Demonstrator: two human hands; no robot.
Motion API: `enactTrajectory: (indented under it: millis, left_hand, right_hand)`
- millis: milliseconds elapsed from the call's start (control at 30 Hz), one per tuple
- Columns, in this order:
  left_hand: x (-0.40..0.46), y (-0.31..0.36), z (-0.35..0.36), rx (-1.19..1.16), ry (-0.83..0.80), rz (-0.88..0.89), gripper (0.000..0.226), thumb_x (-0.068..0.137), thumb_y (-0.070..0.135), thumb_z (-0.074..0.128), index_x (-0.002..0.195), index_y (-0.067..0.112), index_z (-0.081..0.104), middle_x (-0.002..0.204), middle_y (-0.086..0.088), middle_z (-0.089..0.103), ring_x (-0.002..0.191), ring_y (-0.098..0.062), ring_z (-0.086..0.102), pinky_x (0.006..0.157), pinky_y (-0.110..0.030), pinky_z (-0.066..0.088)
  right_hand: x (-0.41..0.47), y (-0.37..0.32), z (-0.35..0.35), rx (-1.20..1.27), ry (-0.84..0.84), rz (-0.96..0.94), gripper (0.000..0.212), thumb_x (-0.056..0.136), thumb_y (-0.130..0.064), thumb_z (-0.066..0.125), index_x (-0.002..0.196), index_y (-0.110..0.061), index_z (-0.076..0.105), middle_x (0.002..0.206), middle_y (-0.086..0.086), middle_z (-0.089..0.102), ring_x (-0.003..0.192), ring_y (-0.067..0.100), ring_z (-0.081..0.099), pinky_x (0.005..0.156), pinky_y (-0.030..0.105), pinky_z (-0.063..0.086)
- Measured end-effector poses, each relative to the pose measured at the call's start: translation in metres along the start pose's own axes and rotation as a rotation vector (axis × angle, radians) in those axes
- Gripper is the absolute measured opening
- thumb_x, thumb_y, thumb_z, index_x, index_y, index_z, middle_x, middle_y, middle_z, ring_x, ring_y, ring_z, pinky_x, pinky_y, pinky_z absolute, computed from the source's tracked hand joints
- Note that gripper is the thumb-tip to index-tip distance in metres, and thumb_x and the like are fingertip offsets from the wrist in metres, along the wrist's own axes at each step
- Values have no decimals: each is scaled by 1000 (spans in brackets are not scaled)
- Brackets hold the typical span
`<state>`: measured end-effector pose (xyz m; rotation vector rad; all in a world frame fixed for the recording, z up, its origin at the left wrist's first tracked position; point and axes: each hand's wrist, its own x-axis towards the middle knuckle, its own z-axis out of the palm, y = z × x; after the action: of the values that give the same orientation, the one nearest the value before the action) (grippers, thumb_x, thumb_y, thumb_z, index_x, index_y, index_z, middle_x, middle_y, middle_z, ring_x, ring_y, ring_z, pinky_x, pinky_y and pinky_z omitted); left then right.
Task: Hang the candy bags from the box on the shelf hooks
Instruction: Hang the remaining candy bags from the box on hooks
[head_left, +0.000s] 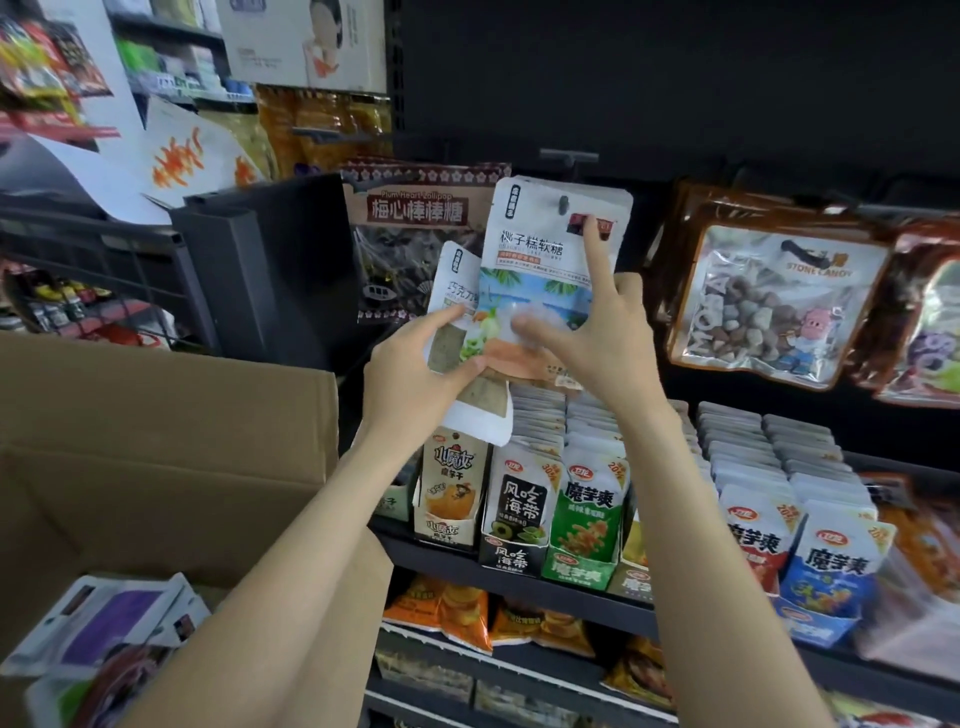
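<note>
A white candy bag with a blue beach picture hangs on a shelf hook through its top hole. My right hand lies against its front, index finger stretched up to the bag's upper right, thumb on the picture. My left hand grips a second white candy bag with a grey-brown panel, tilted, just left of and partly behind the hung one. The cardboard box stands open at lower left with several more bags inside.
A plum lollipop bag hangs to the left, stone candy bags to the right. An empty hook juts out above. Below, a shelf carries rows of snack packs. A dark plastic crate sits behind the box.
</note>
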<state>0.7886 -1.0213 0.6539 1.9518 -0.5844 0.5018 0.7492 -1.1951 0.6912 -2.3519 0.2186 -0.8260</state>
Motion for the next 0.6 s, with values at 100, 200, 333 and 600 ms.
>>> enactTrajectory:
  millis: [100,200,333,600]
  left_hand:
    - [-6,-11,-10,29,36,-23,49,84,19,72,130,25,59,127,18,55,116,3,47,87,-1,36]
    - [-17,-18,-30,-55,63,9,48,85,12,70,129,25,59,125,29,50,117,16,43,100,-7,36]
    - [-32,-16,-42,12,192,227,49,82,-2,70,124,22,59,124,23,55,119,13,47,104,-18,40]
    - [-71,9,-3,197,-56,648,45,92,0,52,135,9,46,143,-14,47,136,-25,42,109,-47,39]
  right_hand:
    - [12,-1,11,-249,121,62,77,82,-44,70,146,-27,29,134,14,32,87,29,54,69,32,41]
    - [18,-1,20,-450,120,91,64,90,-41,62,142,-18,32,144,22,25,117,39,46,78,39,47]
    - [-26,-14,12,-176,241,-33,62,95,-44,55,148,-20,34,152,15,23,132,32,33,96,34,40]
    - [-92,-46,11,705,249,-1,22,98,-10,54,119,-15,58,106,-1,70,96,4,67,80,23,55]
